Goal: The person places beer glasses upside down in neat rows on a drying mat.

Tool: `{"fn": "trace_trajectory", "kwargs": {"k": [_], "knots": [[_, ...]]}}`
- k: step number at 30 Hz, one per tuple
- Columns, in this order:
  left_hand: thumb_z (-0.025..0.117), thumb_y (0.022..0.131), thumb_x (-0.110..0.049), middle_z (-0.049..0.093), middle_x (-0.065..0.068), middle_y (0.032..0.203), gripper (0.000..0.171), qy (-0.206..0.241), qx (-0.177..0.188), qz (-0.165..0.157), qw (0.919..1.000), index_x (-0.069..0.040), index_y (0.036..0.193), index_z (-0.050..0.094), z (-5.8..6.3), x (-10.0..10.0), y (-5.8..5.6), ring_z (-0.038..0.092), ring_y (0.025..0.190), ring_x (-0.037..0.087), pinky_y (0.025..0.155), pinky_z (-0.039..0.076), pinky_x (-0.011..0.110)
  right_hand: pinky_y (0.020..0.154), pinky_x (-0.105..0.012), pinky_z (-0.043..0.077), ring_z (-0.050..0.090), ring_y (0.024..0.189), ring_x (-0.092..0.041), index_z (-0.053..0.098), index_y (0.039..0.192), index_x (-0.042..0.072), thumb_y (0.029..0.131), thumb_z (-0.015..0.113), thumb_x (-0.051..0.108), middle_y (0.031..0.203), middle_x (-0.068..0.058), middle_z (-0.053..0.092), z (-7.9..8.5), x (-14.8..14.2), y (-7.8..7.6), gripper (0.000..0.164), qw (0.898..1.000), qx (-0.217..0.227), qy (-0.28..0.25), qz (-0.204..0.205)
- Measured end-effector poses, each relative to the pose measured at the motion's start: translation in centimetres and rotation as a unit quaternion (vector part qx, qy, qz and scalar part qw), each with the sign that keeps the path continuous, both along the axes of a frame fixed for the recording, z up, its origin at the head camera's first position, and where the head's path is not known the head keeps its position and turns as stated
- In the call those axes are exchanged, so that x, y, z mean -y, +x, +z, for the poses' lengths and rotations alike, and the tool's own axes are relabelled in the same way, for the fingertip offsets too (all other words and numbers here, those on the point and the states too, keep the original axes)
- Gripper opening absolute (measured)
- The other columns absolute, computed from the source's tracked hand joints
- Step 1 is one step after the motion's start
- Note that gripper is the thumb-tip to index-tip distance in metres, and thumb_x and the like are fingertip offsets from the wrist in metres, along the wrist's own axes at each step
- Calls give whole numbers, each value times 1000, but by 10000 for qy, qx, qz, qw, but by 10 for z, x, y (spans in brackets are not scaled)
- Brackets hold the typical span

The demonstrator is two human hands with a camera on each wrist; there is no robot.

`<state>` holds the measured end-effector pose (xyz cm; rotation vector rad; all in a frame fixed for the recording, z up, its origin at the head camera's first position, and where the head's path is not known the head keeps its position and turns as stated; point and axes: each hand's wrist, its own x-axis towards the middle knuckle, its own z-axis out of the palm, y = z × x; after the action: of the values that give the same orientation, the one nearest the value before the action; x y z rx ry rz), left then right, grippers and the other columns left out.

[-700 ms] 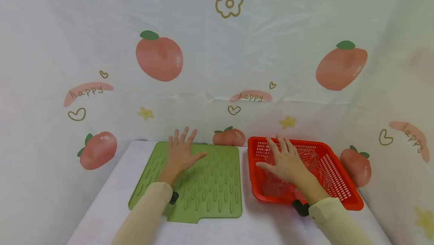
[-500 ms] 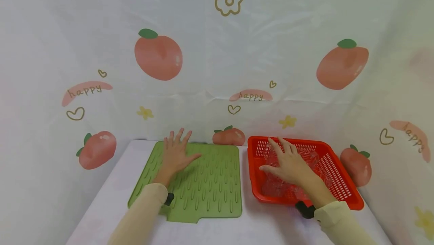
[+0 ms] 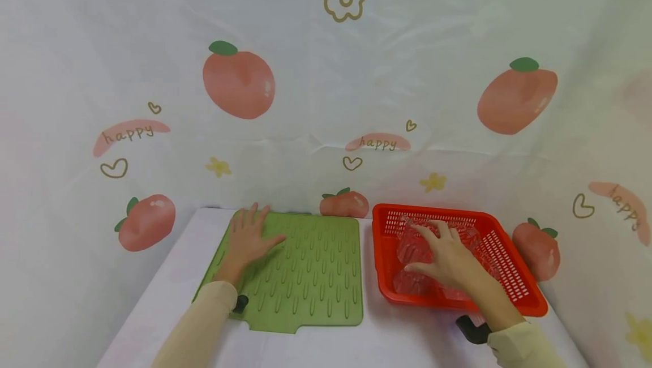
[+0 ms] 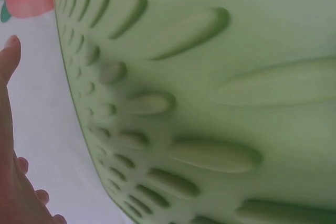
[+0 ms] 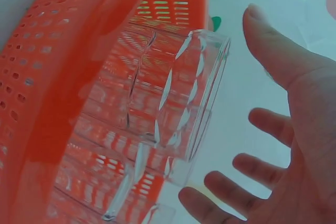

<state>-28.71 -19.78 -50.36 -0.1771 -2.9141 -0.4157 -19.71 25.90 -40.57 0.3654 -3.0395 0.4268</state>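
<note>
My left hand (image 3: 248,243) hovers over the left part of a green ridged mat (image 3: 316,277), its fingers spread and holding nothing. In the left wrist view, the mat's raised oval ridges (image 4: 215,156) fill most of the picture, apart from the fingers. On the right, my right hand (image 3: 450,259) reaches over a red perforated basket (image 3: 378,266), thumb and fingers apart. Inside the basket lie several clear, ribbed cups (image 5: 157,87); one shows what looks like a handle (image 5: 126,187). The right wrist view has a gap between the fingers and the nearest cup rim.
Mat and basket stand side by side on a white-covered table (image 3: 392,339), with a strip of tabletop between them. A white curtain (image 3: 305,90) printed with fruit hangs behind and at both sides. Dark wrist mounts (image 3: 474,331) show by the cuffs.
My left hand has drifted left and slightly nearer over the mat. The right hand has moved right and lower over the basket, its fingers bending a little more. Nothing was taken hold of.
</note>
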Motion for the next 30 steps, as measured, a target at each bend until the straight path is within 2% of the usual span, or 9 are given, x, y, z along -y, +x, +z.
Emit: {"fn": "trace_trajectory", "kwargs": {"k": [7,12,16,24,30], "knots": [[62,89,-69,21,20,169,97,214,310,88,9993,-20,164,23,-11,12,1,16,153,55,118,14,78,78,-58,60,49,123,-47,57,142,17,74,87,52,140,-21,44,-9,-7,4,83,9996,23,-284,-60],[61,89,-71,23,22,168,97,384,422,197,9982,-17,162,27,-26,21,5,16,152,57,117,14,79,81,-61,59,53,121,-42,58,141,20,74,86,54,137,-16,48,-13,-7,3,81,9996,128,-261,10],[58,87,-74,21,23,168,101,562,696,252,9957,-15,162,26,-37,31,7,12,152,58,117,9,80,83,-61,59,55,118,-39,59,140,21,73,87,54,134,-11,51,-13,-4,3,79,9996,198,-213,72],[62,84,-75,17,27,167,107,820,1123,398,9895,-13,162,25,-35,48,17,6,151,62,115,4,82,87,-57,60,56,116,-35,60,140,22,73,88,50,132,-12,51,-12,1,1,78,9988,381,-312,61],[64,82,-76,10,28,168,111,976,1368,537,9843,-14,162,22,-39,59,18,0,151,63,114,0,83,83,-52,62,54,114,-35,63,137,23,73,89,47,129,-12,51,-14,3,2,73,9985,397,-368,84]]}}
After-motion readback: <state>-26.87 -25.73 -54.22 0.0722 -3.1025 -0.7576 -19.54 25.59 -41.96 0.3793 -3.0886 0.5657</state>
